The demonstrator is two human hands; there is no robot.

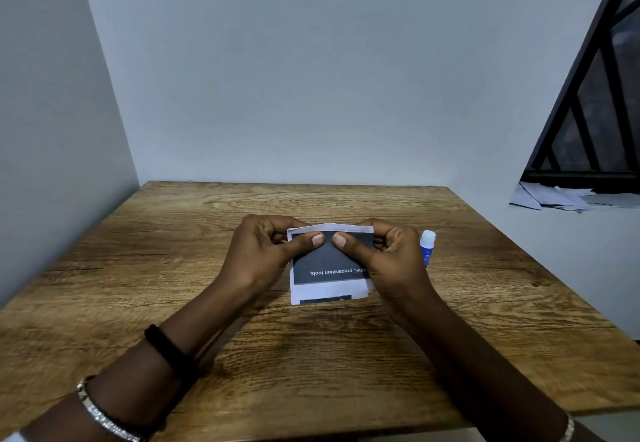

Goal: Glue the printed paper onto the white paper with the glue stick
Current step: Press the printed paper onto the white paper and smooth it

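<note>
Left hand (258, 254) and right hand (391, 258) both pinch the dark printed paper sheet (329, 261). Blue white-capped glue stick (427, 246) sits just right of it.

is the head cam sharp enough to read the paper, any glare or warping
Head view: dim, even light, no glare; text on the printed paper is sharp but upside down; soft shadows fall on the table near the arms; the wide lens tilts the window frame.

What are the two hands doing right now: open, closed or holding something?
Left hand: holding the printed paper, pinching its top edge.
Right hand: also pinching the paper's top edge.
</note>
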